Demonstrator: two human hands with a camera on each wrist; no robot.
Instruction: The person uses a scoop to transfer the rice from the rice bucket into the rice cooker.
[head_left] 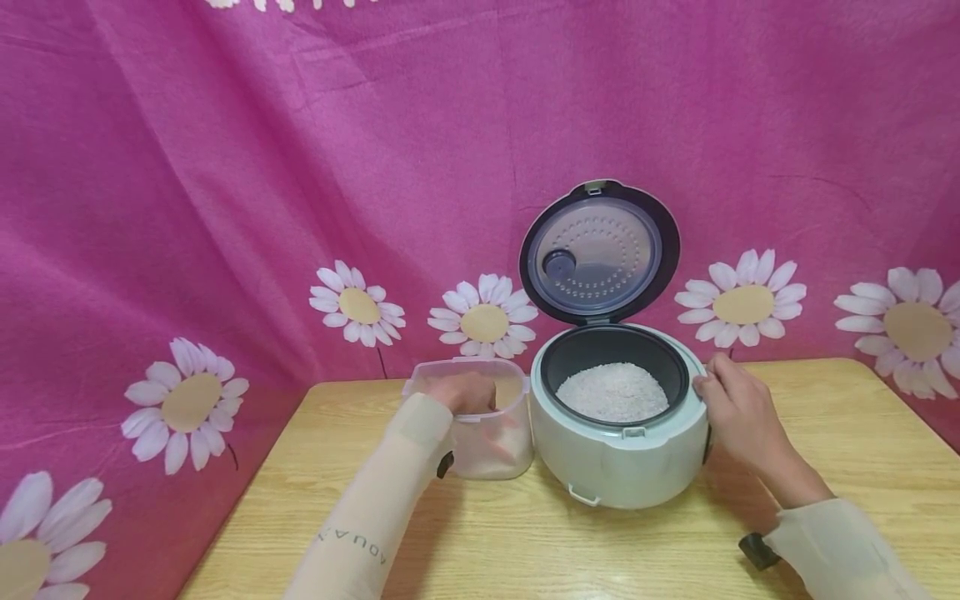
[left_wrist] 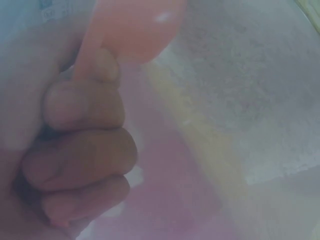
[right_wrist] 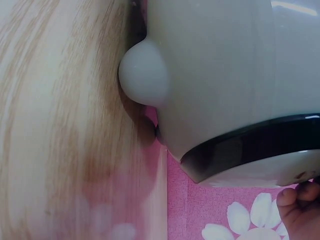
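Note:
My left hand (head_left: 467, 390) reaches down inside a clear plastic container (head_left: 480, 365). In the left wrist view its curled fingers (left_wrist: 82, 155) grip the handle of a translucent orange-pink scoop (left_wrist: 142, 27). Pale rice (left_wrist: 240, 80) shows beyond the scoop; what the scoop holds cannot be seen. To the right of the container stands a pale green rice cooker (head_left: 622, 471) with its lid (head_left: 600, 242) raised. White rice (head_left: 613, 392) is heaped in its dark inner pot (head_left: 551, 358). My right hand (head_left: 738, 408) grips the cooker's right upper edge, fingers partly hidden.
Both vessels stand on a light wooden table (head_left: 315, 467), close beside each other. A pink cloth (head_left: 420, 167) with white daisies hangs behind and at the left. The cooker's front has a small latch (head_left: 583, 496) low down.

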